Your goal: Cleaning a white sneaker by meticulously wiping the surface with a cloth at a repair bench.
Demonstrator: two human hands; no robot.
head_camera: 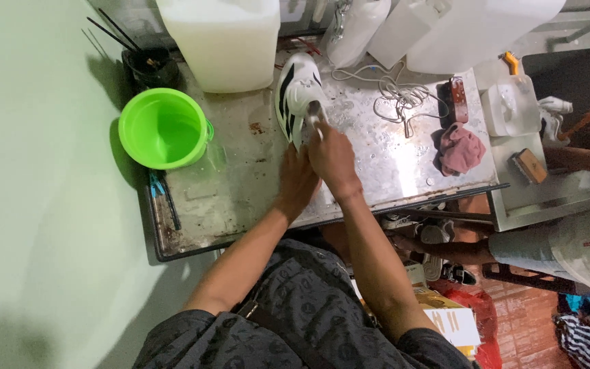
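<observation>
You're in the middle of scrubbing the white shoe with black stripes [293, 96], which lies on the wet metal table [240, 198] towards the far side, toe pointing away from you. Your right hand [332, 158] is closed around a small brush [314, 115], its head pressed on the near part of the shoe's upper. Your left hand [297, 179] lies just beside the right one, against the heel end of the shoe, seemingly steadying it; its fingers are hidden behind the right hand, so I cannot tell whether they are curled or flat.

By the look of it, the next move calls for a firm hold at the heel while you work the brush, and for turning the shoe to reach its other side.

Around you: a green bucket [164, 128] stands at the left on the table, a large translucent jerrycan [221, 41] just beyond the shoe, and loose white laces [394, 96] to the right of it. A pink cloth [460, 149] and a dark wooden-backed brush [457, 97] lie farther right. The laces are nearest to the shoe and could snag if you swing it round that way. Another person's legs [554, 246] show at the right, well apart from your hands
</observation>
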